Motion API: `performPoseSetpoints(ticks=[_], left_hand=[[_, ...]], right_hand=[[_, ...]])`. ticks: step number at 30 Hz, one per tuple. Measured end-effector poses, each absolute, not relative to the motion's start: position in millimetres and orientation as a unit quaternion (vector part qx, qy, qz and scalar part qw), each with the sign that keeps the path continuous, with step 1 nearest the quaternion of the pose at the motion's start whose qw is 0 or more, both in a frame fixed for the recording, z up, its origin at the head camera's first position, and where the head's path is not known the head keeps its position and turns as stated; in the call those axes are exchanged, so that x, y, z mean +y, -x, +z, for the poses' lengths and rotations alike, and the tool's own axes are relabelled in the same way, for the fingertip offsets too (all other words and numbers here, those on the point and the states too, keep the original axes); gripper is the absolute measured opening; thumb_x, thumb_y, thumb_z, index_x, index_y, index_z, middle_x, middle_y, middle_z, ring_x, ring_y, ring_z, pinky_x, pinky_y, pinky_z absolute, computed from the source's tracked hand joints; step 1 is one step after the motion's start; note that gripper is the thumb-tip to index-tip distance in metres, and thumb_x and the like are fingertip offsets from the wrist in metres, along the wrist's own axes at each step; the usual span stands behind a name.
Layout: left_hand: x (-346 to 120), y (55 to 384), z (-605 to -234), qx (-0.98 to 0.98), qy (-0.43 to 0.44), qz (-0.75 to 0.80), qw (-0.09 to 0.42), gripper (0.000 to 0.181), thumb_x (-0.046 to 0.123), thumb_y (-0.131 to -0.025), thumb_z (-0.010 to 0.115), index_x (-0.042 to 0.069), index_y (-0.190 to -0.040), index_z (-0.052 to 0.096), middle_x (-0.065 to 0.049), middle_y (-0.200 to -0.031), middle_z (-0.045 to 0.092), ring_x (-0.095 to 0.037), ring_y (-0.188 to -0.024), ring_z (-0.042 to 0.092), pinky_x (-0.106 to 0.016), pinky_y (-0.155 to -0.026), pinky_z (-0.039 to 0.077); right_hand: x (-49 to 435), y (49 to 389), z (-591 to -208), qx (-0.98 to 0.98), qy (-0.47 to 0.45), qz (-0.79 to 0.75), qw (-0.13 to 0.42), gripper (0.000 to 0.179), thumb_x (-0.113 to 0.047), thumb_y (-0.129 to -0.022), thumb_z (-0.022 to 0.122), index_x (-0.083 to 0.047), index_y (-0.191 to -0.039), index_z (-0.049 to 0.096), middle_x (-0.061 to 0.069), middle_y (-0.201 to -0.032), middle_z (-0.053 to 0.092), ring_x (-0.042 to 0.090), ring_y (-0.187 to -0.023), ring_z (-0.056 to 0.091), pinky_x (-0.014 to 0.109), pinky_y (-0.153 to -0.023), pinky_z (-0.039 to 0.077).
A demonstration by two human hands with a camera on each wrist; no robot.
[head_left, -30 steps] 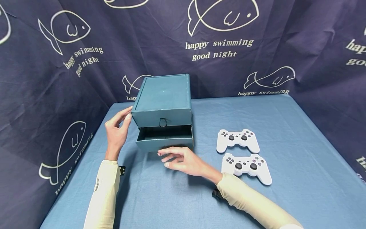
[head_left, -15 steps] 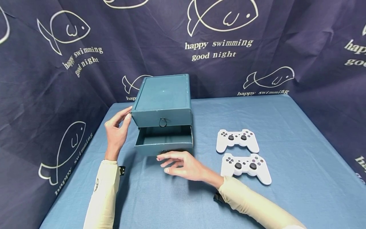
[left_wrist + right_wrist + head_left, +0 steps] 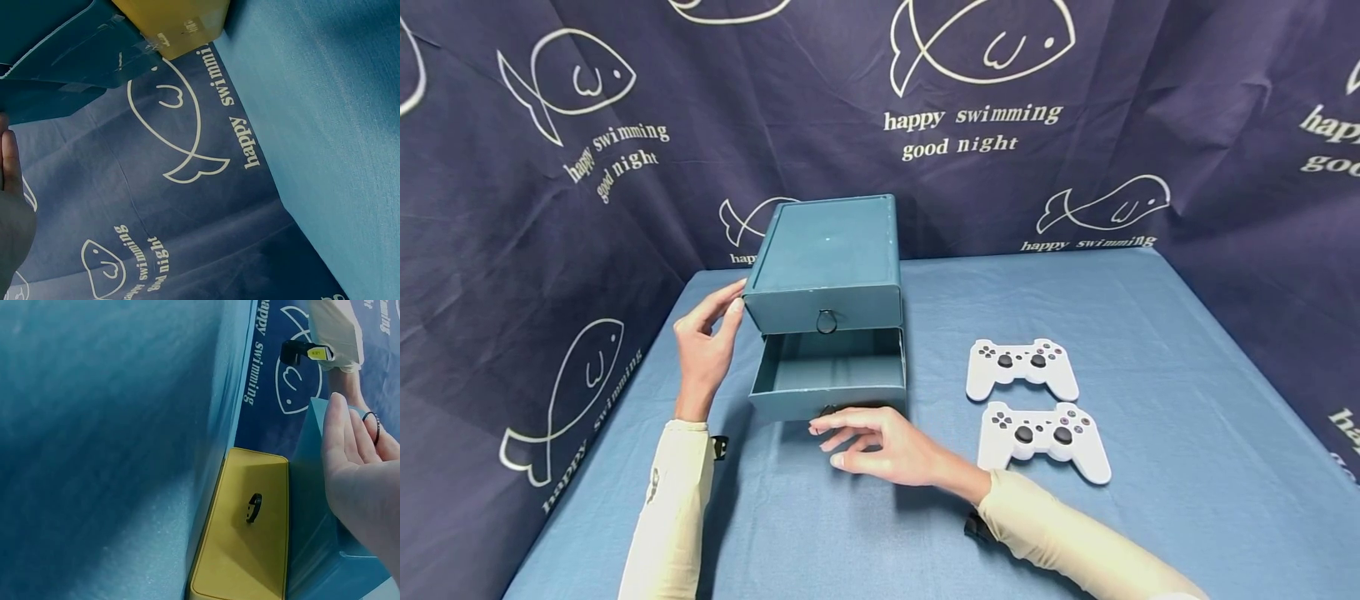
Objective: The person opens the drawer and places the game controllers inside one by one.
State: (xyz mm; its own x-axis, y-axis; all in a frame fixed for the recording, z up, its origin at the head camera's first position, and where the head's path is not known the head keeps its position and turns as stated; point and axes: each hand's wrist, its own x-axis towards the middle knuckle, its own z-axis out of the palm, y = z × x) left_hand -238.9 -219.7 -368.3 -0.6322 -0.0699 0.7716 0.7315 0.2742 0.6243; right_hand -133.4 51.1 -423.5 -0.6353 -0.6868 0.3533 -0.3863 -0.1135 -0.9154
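A stacked teal drawer cabinet (image 3: 827,246) stands on the cloth toward the back. Its upper drawer is closed, with a wire ring pull (image 3: 827,321) on the front. The lower teal drawer (image 3: 775,407) is pulled well out and looks bare inside. My right hand (image 3: 891,450) has its index finger hooked at that drawer's ring pull, largely hidden by the finger, with the other fingers and thumb loosely bent. My left hand (image 3: 706,354) braces the cabinet's left front corner, its thumb at the front edge and its extended fingers along the side.
Two white game controllers (image 3: 1022,367) lie one before the other to the right. Beneath the teal drawers, the right wrist view shows a yellow drawer (image 3: 240,537) with a black ring pull (image 3: 254,508). A navy fish-print curtain (image 3: 820,108) encloses the blue table cloth (image 3: 1150,350).
My right hand has drawn back toward me, and the lower teal drawer has slid out with it, showing more of its inside. The left hand has stayed on the cabinet's corner.
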Motion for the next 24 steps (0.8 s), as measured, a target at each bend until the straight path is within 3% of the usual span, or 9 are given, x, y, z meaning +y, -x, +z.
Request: performPoseSetpoints(ticks=[5,12,24], left_hand=[[-220.3,239.4,-368.8,-0.711,0.239,-0.553,0.363,0.027,-0.005,-0.097,0.065,-0.004,-0.122,0.074,-0.012,-0.113,0.075,-0.007,-0.096,0.071,-0.024,-0.091,0.051],[-219.4,238.4,-368.6,-0.711,0.228,-0.557,0.364,0.030,-0.014,-0.093,0.064,-0.006,-0.120,0.074,-0.012,-0.112,0.076,-0.006,-0.096,0.071,-0.023,-0.090,0.051],[-217.8,238.5,-368.8,-0.718,0.215,-0.554,0.363,0.029,-0.014,-0.094,0.062,-0.010,-0.121,0.072,-0.015,-0.114,0.075,-0.002,-0.096,0.069,-0.021,-0.092,0.049]], right_hand=[[51.7,131.0,-424.0,0.658,0.404,-0.623,0.127,0.044,-0.004,-0.097,0.068,0.006,-0.140,0.059,0.018,-0.138,0.064,0.035,-0.116,0.068,0.037,-0.091,0.057],[51.6,127.9,-423.1,0.653,0.406,-0.625,0.136,0.044,-0.002,-0.097,0.068,0.005,-0.139,0.060,0.016,-0.139,0.064,0.033,-0.116,0.068,0.037,-0.090,0.057],[52.6,122.1,-421.8,0.650,0.410,-0.622,0.148,0.043,-0.003,-0.097,0.068,0.003,-0.139,0.061,0.018,-0.140,0.062,0.039,-0.116,0.066,0.037,-0.091,0.057]])
